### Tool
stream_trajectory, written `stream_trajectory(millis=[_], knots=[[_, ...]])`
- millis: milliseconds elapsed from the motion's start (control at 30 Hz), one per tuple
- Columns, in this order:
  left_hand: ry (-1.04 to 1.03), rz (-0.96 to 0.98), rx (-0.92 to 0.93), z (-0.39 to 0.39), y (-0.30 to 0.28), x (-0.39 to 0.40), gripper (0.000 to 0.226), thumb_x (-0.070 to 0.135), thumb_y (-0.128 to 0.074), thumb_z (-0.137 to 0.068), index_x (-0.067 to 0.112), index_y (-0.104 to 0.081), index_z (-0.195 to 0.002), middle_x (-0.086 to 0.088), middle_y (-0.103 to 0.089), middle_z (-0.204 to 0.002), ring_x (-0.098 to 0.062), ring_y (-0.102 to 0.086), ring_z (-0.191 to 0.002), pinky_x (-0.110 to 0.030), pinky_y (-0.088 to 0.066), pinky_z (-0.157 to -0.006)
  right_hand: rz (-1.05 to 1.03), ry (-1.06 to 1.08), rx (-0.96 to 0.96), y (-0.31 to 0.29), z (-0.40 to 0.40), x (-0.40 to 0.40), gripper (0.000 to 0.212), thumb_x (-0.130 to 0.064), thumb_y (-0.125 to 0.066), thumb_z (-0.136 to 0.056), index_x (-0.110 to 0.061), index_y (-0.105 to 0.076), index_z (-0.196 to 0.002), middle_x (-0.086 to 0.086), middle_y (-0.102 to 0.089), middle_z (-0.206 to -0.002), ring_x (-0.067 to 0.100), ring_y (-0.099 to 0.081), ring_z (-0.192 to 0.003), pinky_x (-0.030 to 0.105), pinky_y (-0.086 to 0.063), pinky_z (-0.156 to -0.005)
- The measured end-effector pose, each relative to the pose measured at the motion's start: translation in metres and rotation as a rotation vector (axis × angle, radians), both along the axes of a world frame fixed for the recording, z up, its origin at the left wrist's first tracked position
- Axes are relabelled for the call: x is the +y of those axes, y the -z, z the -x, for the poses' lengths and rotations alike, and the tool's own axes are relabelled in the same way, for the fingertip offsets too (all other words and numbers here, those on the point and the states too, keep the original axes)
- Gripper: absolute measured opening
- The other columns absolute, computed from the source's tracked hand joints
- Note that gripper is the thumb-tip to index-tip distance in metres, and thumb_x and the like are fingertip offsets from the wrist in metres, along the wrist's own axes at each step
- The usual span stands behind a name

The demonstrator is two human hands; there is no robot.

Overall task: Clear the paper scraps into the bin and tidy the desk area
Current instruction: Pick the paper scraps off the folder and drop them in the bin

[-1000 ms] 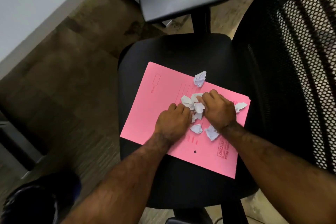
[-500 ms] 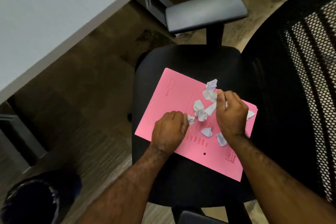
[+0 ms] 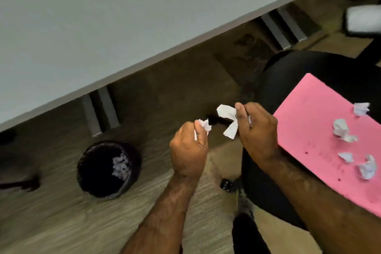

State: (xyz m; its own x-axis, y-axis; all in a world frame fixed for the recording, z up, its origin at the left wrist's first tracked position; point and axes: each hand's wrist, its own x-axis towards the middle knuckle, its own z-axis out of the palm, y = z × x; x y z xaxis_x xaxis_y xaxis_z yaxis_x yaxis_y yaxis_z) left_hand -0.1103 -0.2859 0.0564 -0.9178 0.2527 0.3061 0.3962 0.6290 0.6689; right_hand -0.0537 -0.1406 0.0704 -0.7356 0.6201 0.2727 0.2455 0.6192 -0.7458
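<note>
Far left: desk (image 3: 82, 27), pale grey top, edge running diagonally up to the right. Two grey legs (image 3: 101, 111) under it.

Bin (image 3: 109, 169) on the floor (image 3: 51, 222) below the desk edge, black, round, upright. Pile of white paper scraps inside (image 3: 120, 166), against its right wall.

Left hand (image 3: 188, 150) is right of the bin, held over the floor, not over the bin mouth. Fist closed around a crumpled scrap (image 3: 203, 126); a bit of white sticks out at the top.

Right hand (image 3: 257, 130) just beside it, apart, fingers curled, thumb pinching a bigger torn white piece (image 3: 228, 121) that hangs out to the left.

Black chair seat (image 3: 278, 80) on the right, pink folder (image 3: 309, 126) lying flat on it. Four loose scraps on the folder (image 3: 343, 131), spread along its right part. Faint red print and punch holes on the folder; motion blur, text not readable.
</note>
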Motion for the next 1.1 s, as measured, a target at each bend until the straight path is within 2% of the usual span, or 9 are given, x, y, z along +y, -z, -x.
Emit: stream_trajectory(millis=[133, 267, 400, 600, 667, 767, 867, 967, 1100], knots=[[-0.185, 0.109, 0.016, 0.026, 0.023, -0.136, 0.033, 0.012, -0.053, -0.091, 0.001, -0.052, -0.060, -0.013, -0.054, -0.053, -0.030, -0.051, -0.046, -0.038, -0.038, -0.048, 0.045, -0.212, -0.014, 0.027, 0.053, -0.114, 0.034, -0.020, -0.054, -0.097, -0.008, -0.051, -0.065, -0.001, -0.045, -0.066, 0.017, -0.044, -0.057, 0.024, -0.032, -0.059], [-0.347, 0.208, 0.015, 0.038, 0.071, -0.273, 0.037, 0.018, -0.048, -0.092, 0.002, -0.051, -0.059, -0.015, -0.051, -0.050, -0.031, -0.050, -0.043, -0.039, -0.036, -0.045, 0.097, -0.381, -0.042, 0.073, 0.099, -0.240, 0.034, -0.019, -0.056, -0.096, -0.006, -0.052, -0.065, 0.000, -0.045, -0.064, 0.018, -0.045, -0.056, 0.030, -0.036, -0.057], [-0.471, 0.287, -0.102, 0.050, 0.128, -0.356, 0.034, 0.017, -0.051, -0.092, -0.001, -0.055, -0.063, -0.023, -0.057, -0.055, -0.040, -0.056, -0.048, -0.039, -0.038, -0.042, 0.141, -0.447, -0.098, 0.130, 0.134, -0.343, 0.031, -0.018, -0.058, -0.095, -0.004, -0.055, -0.067, 0.010, -0.051, -0.063, 0.023, -0.048, -0.057, 0.029, -0.032, -0.058], [-0.663, 0.354, -0.264, 0.106, 0.197, -0.418, 0.031, 0.018, -0.053, -0.093, -0.007, -0.062, -0.076, -0.033, -0.064, -0.072, -0.049, -0.060, -0.063, -0.046, -0.042, -0.052, 0.135, -0.449, -0.270, 0.207, 0.180, -0.427, 0.032, -0.034, -0.053, -0.097, -0.008, -0.071, -0.095, 0.022, -0.071, -0.087, 0.041, -0.066, -0.080, 0.040, -0.049, -0.068], [-0.649, 0.386, -0.279, 0.116, 0.214, -0.430, 0.034, 0.025, -0.048, -0.093, -0.005, -0.062, -0.085, -0.032, -0.065, -0.082, -0.048, -0.061, -0.073, -0.046, -0.045, -0.059, 0.061, -0.460, -0.389, 0.224, 0.192, -0.441, 0.038, -0.043, -0.044, -0.099, -0.015, -0.068, -0.108, 0.020, -0.071, -0.095, 0.042, -0.065, -0.085, 0.041, -0.051, -0.071], [-0.666, 0.378, -0.338, 0.119, 0.232, -0.433, 0.036, 0.027, -0.045, -0.092, -0.005, -0.061, -0.093, -0.026, -0.064, -0.091, -0.040, -0.060, -0.082, -0.038, -0.040, -0.062, 0.035, -0.513, -0.435, 0.245, 0.196, -0.455, 0.041, -0.040, -0.038, -0.101, -0.010, -0.064, -0.107, 0.016, -0.068, -0.104, 0.035, -0.063, -0.093, 0.037, -0.050, -0.077], [-0.738, 0.238, -0.437, 0.123, 0.242, -0.426, 0.034, 0.022, -0.044, -0.092, -0.007, -0.061, -0.102, -0.027, -0.063, -0.105, -0.039, -0.058, -0.097, -0.040, -0.045, -0.077, 0.168, -0.627, -0.517, 0.265, 0.197, -0.463, 0.040, -0.034, -0.036, -0.102, -0.006, -0.061, -0.116, 0.017, -0.061, -0.122, 0.031, -0.055, -0.113, 0.034, -0.042, -0.094], [-0.676, 0.123, -0.583, 0.125, 0.251, -0.424, 0.036, 0.024, -0.038, -0.097, 0.000, -0.060, -0.112, -0.022, -0.062, -0.113, -0.037, -0.056, -0.105, -0.040, -0.046, -0.086, 0.358, -0.709, -0.702, 0.281, 0.197, -0.470, 0.047, -0.040, -0.030, -0.103, -0.016, -0.046, -0.140, 0.015, -0.044, -0.147, 0.029, -0.041, -0.133, 0.036, -0.032, -0.110], [-0.546, 0.083, -0.637, 0.116, 0.250, -0.428, 0.043, 0.030, -0.031, -0.100, 0.002, -0.054, -0.124, -0.021, -0.059, -0.126, -0.035, -0.053, -0.116, -0.041, -0.041, -0.097, 0.378, -0.774, -0.729, 0.286, 0.190, -0.469, 0.056, -0.046, -0.023, -0.102, -0.016, -0.035, -0.148, 0.009, -0.037, -0.154, 0.023, -0.033, -0.141, 0.033, -0.024, -0.116]])
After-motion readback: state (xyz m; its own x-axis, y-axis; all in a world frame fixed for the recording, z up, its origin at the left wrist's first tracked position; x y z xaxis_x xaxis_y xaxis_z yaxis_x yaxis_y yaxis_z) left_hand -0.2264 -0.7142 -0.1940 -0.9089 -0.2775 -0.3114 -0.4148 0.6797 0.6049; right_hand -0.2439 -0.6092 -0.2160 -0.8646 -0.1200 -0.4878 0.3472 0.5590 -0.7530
